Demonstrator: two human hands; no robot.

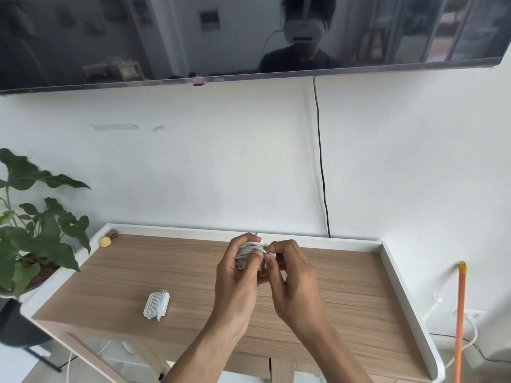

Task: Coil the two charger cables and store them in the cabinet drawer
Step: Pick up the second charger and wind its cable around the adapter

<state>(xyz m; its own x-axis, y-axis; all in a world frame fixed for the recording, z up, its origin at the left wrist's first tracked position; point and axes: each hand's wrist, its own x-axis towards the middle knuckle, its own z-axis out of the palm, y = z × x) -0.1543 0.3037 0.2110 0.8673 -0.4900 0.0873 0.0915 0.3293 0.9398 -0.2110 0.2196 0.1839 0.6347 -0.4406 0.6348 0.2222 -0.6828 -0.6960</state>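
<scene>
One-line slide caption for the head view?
Left hand and right hand grip a coiled white charger cable bundle above the wood-topped white-rimmed cabinet; a second wrapped white charger lies on it.

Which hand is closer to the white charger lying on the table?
Left. The left hand is right of the charger; the right hand is farther right, beyond the left one. Both hold the other cable.

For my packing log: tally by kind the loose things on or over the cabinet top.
White chargers: 2 (held charger in left hand and right hand; lying charger on cabinet top)
Yellow object: 1
Brown object: 1
Total: 4
</scene>
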